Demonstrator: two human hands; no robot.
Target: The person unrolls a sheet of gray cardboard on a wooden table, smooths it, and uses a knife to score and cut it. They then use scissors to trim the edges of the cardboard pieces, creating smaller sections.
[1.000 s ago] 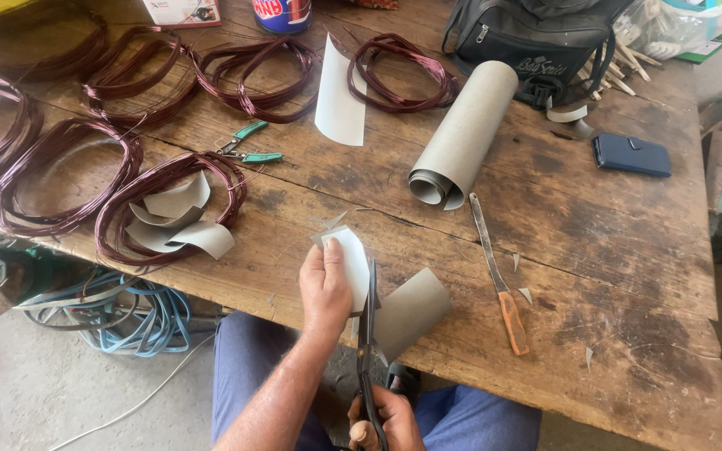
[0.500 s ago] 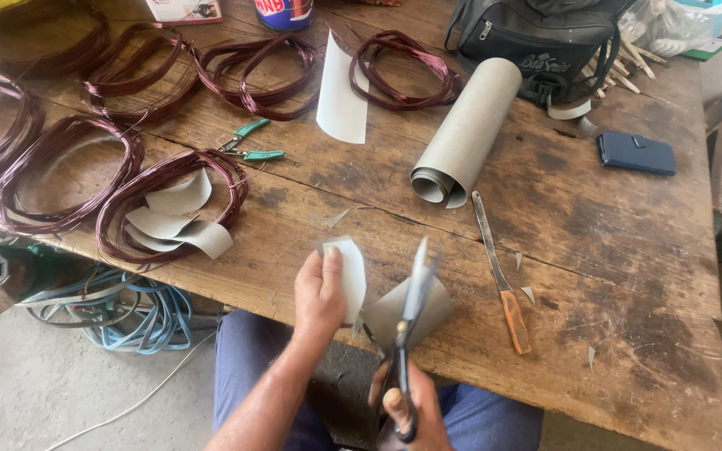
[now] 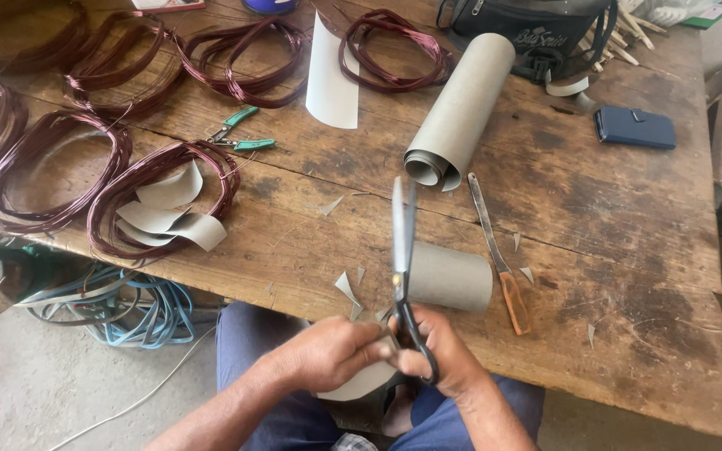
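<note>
Closed around the dark handles of long scissors (image 3: 402, 250), the right hand (image 3: 440, 359) holds the blades pointing up and away, nearly shut. Beside it, touching, the left hand (image 3: 332, 351) pinches a curved grey sheet piece (image 3: 361, 382) at the near table edge (partly hidden under both hands). Just beyond lie a small grey roll (image 3: 449, 277) and an orange-handled knife (image 3: 499, 259); a bigger grey roll (image 3: 461, 108) lies farther off. Copper wire coils (image 3: 160, 196) spread left, one ringing three grey strips (image 3: 169, 213)
</note>
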